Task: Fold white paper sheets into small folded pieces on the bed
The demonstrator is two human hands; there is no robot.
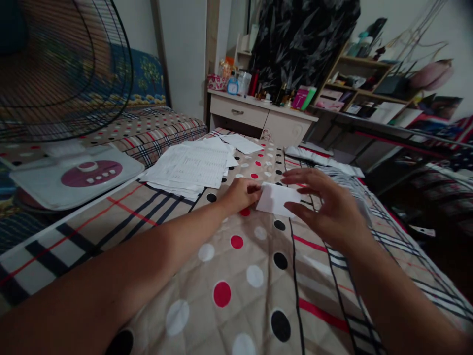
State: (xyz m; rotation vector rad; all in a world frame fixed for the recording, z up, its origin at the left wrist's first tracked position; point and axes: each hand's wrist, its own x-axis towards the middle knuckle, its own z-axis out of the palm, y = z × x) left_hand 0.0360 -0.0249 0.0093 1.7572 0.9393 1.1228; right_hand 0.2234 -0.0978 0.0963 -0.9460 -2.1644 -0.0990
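Note:
A small white sheet of paper (275, 198), which looks folded, lies on the dotted bedspread in front of me. My left hand (241, 194) has its fingers curled and pinched at the sheet's left edge. Over the right edge hovers my right hand (330, 207), thumb and fingers spread apart with nothing between them. Beyond my left hand is a loose pile of printed papers (192, 162), with another white sheet (242, 143) behind it. To the right, partly hidden by my right hand, lies a row of thin white-grey folded papers (342, 178).
A large fan (66, 64) with a white base (76, 177) stands close on the left. At the back is a cabinet (240, 112) crowded with bottles and a blue clock (232, 86). Shelves (364, 88) and a desk fill the right side beyond the bed's edge.

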